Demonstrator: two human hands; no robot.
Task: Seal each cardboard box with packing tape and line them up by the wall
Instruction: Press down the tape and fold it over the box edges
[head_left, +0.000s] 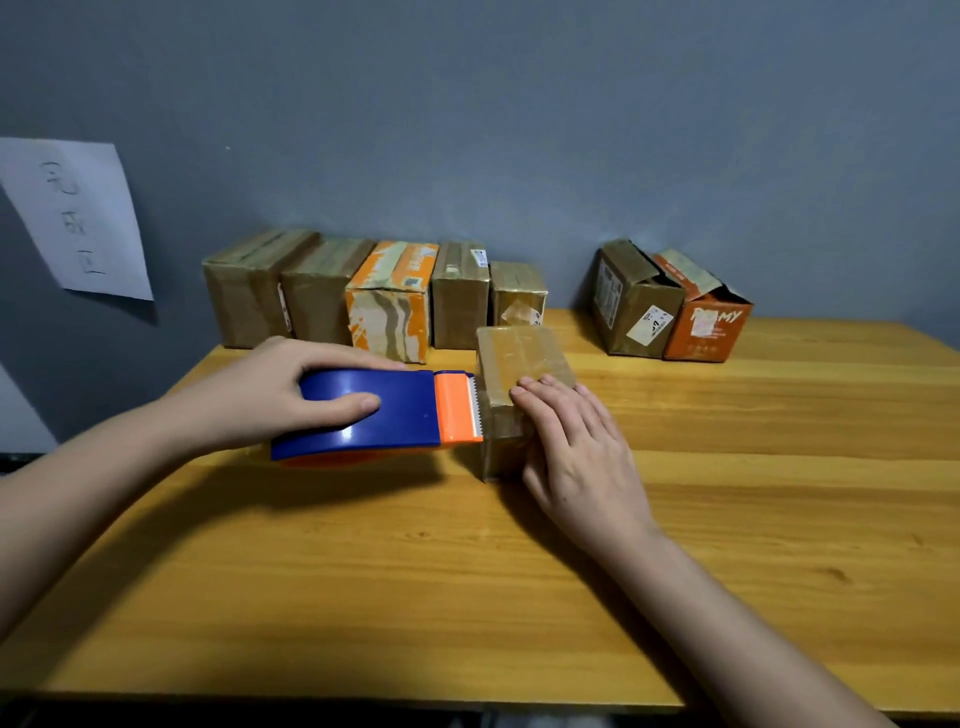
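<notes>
A small box (519, 384) stands near the middle of the table (727, 519), its top and near faces glossy with tape. It is the landmark here.

Left of the box, the left hand (270, 395) grips a tape dispenser (374, 410): the thumb lies curled over its blue top and the fingers wrap its far edge. The dispenser's orange nose (457, 408), with a toothed blade, touches the box's left face, near the upper edge. The dispenser lies roughly level, and an orange underside shows beneath the blue shell.

The right hand (576, 457) rests on the box from the near right side. Its fingers are straight and together, with the fingertips (535, 389) pressed flat on the near edge of the box's top and the palm against the near face. It curls round nothing.

Behind the box and to its left, five boxes (374, 291) stand side by side in a row against the grey wall (519, 130), all closed. The third from the left is orange and white; the other four are brown. The last and smallest of the row stands just behind the box, close but whether touching cannot be told.

Behind the box and to its right, well apart from the row, two more boxes stand touching each other by the wall: a brown box (636, 301) and an orange box (706, 317). Both have their top flaps raised and open.

Far to the left of the box, a paper sheet (78, 218) with handwritten characters hangs on the wall.
</notes>
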